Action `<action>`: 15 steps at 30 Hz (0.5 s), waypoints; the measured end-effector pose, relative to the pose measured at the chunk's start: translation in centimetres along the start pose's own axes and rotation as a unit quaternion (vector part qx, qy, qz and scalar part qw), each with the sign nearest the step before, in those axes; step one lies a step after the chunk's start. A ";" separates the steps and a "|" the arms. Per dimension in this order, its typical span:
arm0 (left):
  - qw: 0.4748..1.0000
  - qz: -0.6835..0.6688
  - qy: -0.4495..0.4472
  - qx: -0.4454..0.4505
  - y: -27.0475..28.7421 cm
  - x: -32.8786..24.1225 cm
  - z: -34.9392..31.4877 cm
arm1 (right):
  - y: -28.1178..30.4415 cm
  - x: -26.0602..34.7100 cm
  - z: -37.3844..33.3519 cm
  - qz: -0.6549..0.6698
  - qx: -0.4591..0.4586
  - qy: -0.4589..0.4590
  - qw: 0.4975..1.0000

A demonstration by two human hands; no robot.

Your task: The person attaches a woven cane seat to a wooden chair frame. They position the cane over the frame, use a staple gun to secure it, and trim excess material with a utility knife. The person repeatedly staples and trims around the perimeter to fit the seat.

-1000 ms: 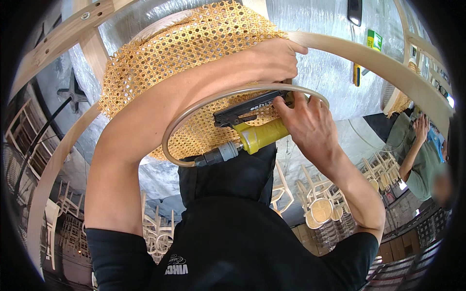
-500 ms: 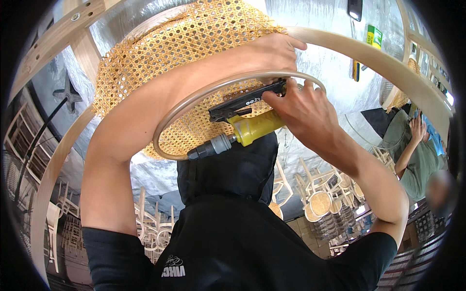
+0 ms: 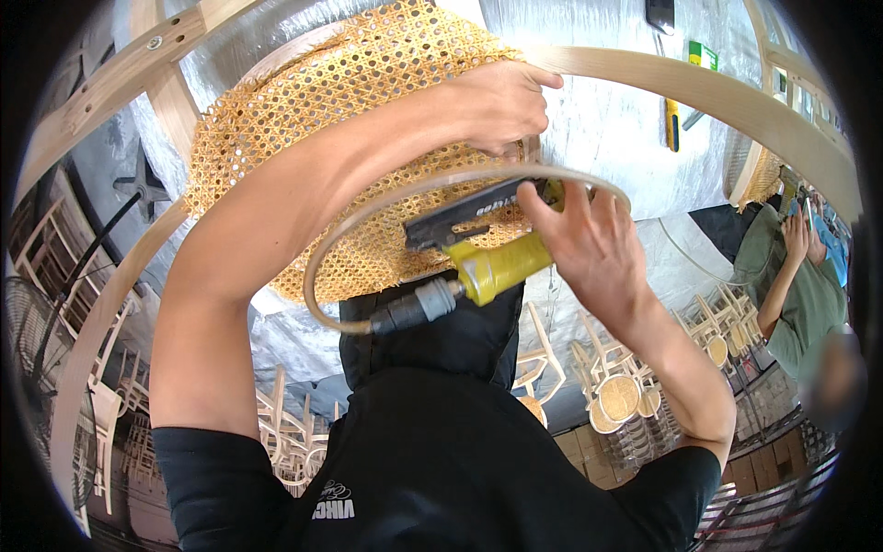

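Note:
A sheet of woven cane webbing point(image 3: 368, 69) with frayed edges lies across a curved pale wooden frame point(image 3: 681, 78). My left arm reaches over the webbing, and my left hand point(image 3: 501, 103) is closed at its right edge, gripping the cane by the wood; one digit sticks out to the right. Below it, my right hand point(image 3: 593, 244) is wrapped around a yellow and black pneumatic staple gun point(image 3: 497, 267). The tool is apart from my left hand. A translucent air hose point(image 3: 322, 248) loops from its grey coupling, arching over the gun.
On the plastic-covered table point(image 3: 589, 120) lie a yellow and black cutter knife point(image 3: 672, 126) and a green and yellow box point(image 3: 703, 55). A wooden chair frame point(image 3: 156, 55) stands at left. Another person point(image 3: 791, 276) is at right. Several chairs point(image 3: 616, 396) stand behind me.
My right hand has drawn the staple gun toward me and slightly right, away from my left hand. The hose came along. My left hand shifted slightly left in the picture, still at the webbing's edge.

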State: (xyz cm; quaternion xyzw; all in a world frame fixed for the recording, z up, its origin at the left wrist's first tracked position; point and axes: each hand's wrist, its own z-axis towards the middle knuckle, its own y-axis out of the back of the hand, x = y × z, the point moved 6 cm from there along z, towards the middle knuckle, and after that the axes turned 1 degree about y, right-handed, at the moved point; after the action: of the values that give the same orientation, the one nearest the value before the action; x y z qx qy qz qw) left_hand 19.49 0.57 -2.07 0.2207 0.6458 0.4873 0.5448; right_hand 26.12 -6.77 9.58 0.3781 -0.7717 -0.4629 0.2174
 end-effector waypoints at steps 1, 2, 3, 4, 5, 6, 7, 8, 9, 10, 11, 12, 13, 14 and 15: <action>1.000 0.005 -0.004 -0.012 0.2 0.0 0.0 | -0.4 -0.3 0.4 0.007 0.028 -0.012 1.000; 1.000 0.009 -0.005 -0.024 0.3 0.0 0.0 | -0.2 -0.5 0.7 -0.009 -0.005 -0.002 1.000; 0.999 0.013 -0.006 -0.037 0.5 0.0 0.0 | -0.2 -0.6 0.9 -0.012 -0.007 0.001 1.000; 0.999 0.026 -0.007 -0.029 0.4 -0.1 0.0 | -0.1 -0.7 1.1 -0.014 -0.009 0.004 1.000; 0.999 0.039 -0.007 -0.021 0.3 -0.1 0.2 | 0.1 -0.7 1.3 -0.017 -0.011 0.006 1.000; 0.998 0.053 -0.007 -0.013 0.3 0.0 0.3 | -0.3 -0.7 1.5 0.024 0.066 -0.029 0.997; 0.998 0.053 -0.011 -0.021 0.4 -0.1 0.2 | 0.0 -0.5 1.7 0.025 0.044 -0.015 0.999; 0.998 0.052 -0.017 -0.030 0.4 -0.2 0.1 | 0.2 -0.3 1.9 0.024 0.022 -0.001 0.999; 0.998 0.051 -0.022 -0.040 0.4 -0.3 0.0 | 0.5 -0.1 2.1 0.023 0.001 0.012 1.000; 0.998 0.048 -0.018 -0.048 0.5 -0.2 0.0 | 0.4 -0.1 2.2 0.021 0.011 0.011 1.000; 0.997 0.045 -0.015 -0.055 0.6 -0.2 -0.1 | 0.2 -0.1 2.3 0.021 0.022 0.009 1.000; 0.997 0.041 -0.012 -0.062 0.7 -0.2 -0.1 | 0.0 -0.1 2.4 0.021 0.033 0.006 0.999; 0.997 0.053 -0.015 -0.054 0.7 -0.3 0.0 | -0.1 -0.1 2.6 0.021 0.032 0.004 0.999; 0.997 0.066 -0.014 -0.045 0.4 -0.4 0.0 | -0.1 -0.1 2.7 0.020 0.031 0.005 0.999; 0.996 0.079 -0.014 -0.037 0.2 -0.5 0.0 | -0.1 -0.2 2.8 0.020 0.030 0.006 0.999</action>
State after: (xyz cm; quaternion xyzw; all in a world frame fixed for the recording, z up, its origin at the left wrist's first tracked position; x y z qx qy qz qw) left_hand 19.61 0.31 -1.65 0.2577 0.6003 0.5487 0.5217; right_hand 24.36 -5.15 8.22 0.3719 -0.7911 -0.4333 0.2194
